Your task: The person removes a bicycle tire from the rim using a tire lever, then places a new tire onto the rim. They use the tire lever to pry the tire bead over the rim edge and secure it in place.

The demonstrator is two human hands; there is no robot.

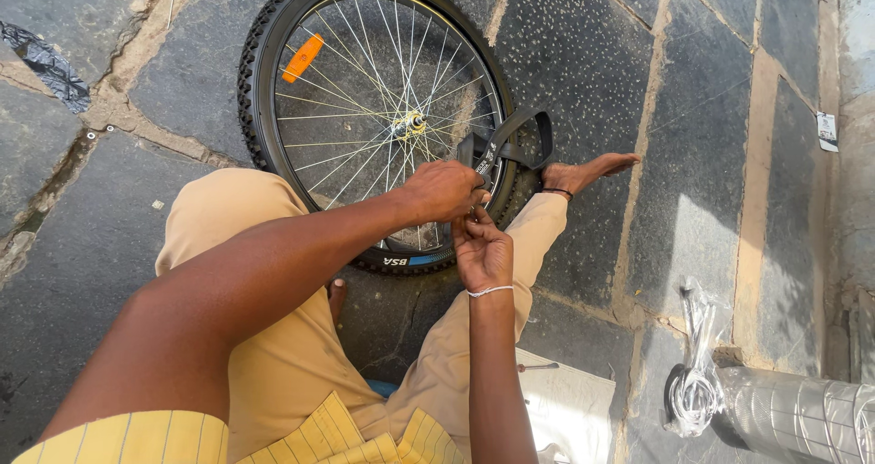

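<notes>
The bicycle wheel (365, 108) lies flat on the stone-slab floor (638, 81), its near rim against the seated person's legs. A black inner tube (519, 136) loops up over the tyre at the right side of the rim. The left hand (444, 190) is closed, fingers curled over the tube at the rim. The right hand (483, 250) is closed, fingertips pinching a small part just beside the left; what it is cannot be told. A bare foot (592, 168) rests right of the wheel. A plastic-wrapped coil (697, 382) lies at the floor's lower right.
</notes>
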